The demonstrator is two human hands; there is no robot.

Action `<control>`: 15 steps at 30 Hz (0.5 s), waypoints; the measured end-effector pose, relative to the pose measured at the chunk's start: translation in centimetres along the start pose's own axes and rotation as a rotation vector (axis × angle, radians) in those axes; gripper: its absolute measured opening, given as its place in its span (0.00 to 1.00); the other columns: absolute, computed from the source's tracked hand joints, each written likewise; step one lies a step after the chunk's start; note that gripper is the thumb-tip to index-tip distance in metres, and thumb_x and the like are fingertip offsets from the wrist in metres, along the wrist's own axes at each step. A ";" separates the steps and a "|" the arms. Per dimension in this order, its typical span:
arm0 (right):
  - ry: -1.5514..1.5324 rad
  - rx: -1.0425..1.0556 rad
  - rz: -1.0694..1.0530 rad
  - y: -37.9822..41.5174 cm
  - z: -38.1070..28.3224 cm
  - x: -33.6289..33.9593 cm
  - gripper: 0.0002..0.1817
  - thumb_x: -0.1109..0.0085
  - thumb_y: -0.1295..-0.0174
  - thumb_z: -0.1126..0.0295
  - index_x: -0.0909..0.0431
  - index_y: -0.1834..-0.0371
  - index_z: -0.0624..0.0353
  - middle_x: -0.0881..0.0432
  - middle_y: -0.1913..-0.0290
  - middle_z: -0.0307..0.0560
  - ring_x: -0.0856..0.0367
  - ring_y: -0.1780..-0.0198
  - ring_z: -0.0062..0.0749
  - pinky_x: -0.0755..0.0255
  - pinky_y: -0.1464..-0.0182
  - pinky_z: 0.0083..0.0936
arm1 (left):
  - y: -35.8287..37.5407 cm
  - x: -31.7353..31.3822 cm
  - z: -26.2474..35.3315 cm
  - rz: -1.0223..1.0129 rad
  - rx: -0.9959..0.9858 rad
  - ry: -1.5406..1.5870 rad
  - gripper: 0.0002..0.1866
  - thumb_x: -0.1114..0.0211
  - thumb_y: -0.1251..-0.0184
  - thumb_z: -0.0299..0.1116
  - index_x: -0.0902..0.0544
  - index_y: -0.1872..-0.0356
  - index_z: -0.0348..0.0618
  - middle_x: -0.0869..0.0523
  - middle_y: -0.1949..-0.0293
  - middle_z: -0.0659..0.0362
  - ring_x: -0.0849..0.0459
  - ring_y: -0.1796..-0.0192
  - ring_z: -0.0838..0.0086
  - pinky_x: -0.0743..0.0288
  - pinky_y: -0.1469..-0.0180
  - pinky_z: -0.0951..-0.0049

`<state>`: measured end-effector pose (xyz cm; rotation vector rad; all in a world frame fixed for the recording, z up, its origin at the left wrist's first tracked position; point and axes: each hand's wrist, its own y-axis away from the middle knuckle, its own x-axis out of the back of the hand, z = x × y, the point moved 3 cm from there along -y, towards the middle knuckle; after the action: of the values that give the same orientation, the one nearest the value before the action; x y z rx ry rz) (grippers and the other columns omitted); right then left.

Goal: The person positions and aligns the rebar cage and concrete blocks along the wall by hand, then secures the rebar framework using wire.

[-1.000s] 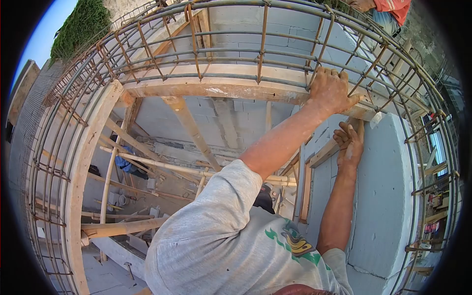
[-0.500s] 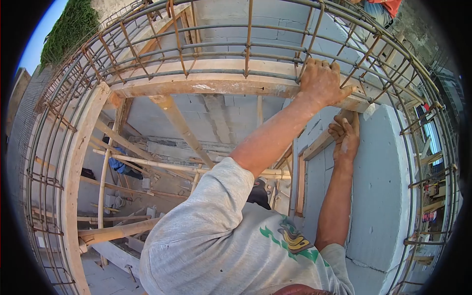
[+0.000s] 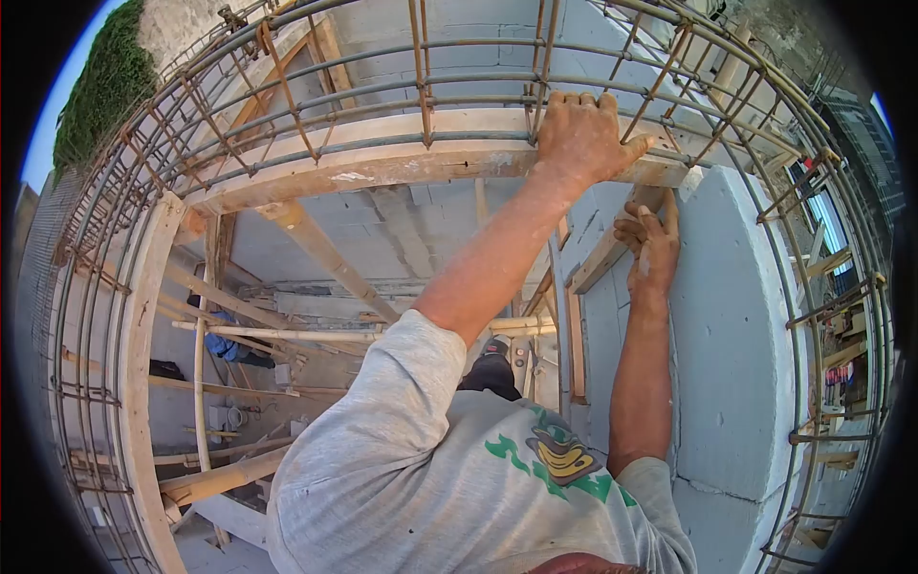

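Observation:
My left hand (image 3: 580, 137) reaches up to the wooden beam (image 3: 382, 167) across the top of the opening. Its fingers curl over the beam's upper edge, beside the lower bars of the rebar cage (image 3: 488, 77), and its thumb points right. Below the beam's right end, my right hand (image 3: 652, 244) is raised with bent fingers around the upper end of a wooden batten (image 3: 602, 256). This batten slopes down along the grey block wall (image 3: 732, 364). Part of the right hand's grip is hidden behind its fingers.
Long rebar cages run along the left and right sides, next to a wooden board (image 3: 143, 383) on the left. Far below are bamboo poles (image 3: 277, 334), timber props (image 3: 325, 256) and a person in blue (image 3: 225, 335). My foot (image 3: 495, 349) shows beneath me.
The view has shifted slightly, so the beam and both hands appear farther left. Both hands keep their places on the wood. A person in orange at the top right has left the view.

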<state>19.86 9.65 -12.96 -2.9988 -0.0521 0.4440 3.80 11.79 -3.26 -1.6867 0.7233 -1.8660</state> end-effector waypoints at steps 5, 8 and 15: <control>0.032 0.032 -0.016 -0.1 -0.3 -0.2 0.39 0.46 0.32 0.72 0.52 0.20 0.61 0.17 0.54 0.55 0.16 0.66 0.31 0.20 0.63 0.23 | 0.0 0.2 -0.1 -0.018 0.002 0.021 0.43 0.44 0.39 0.72 0.16 0.50 0.34 0.10 0.61 0.46 0.12 0.54 0.62 0.31 0.43 0.59; 0.024 0.033 -0.019 -0.3 -0.5 -0.3 0.39 0.45 0.32 0.72 0.52 0.20 0.60 0.17 0.52 0.57 0.16 0.66 0.31 0.20 0.63 0.24 | 0.0 0.3 0.0 -0.046 0.012 0.053 0.43 0.44 0.39 0.72 0.16 0.49 0.34 0.10 0.62 0.47 0.12 0.54 0.62 0.31 0.44 0.59; 0.027 0.058 -0.006 -0.3 0.0 -0.7 0.41 0.44 0.33 0.71 0.54 0.19 0.59 0.16 0.53 0.56 0.15 0.66 0.32 0.19 0.62 0.25 | -0.1 0.3 0.1 -0.075 0.054 0.053 0.43 0.43 0.39 0.71 0.18 0.46 0.37 0.11 0.56 0.46 0.15 0.48 0.60 0.35 0.38 0.59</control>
<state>19.20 9.91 -12.72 -2.9467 -0.0445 0.3968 3.87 11.63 -3.01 -1.6568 0.6328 -1.9703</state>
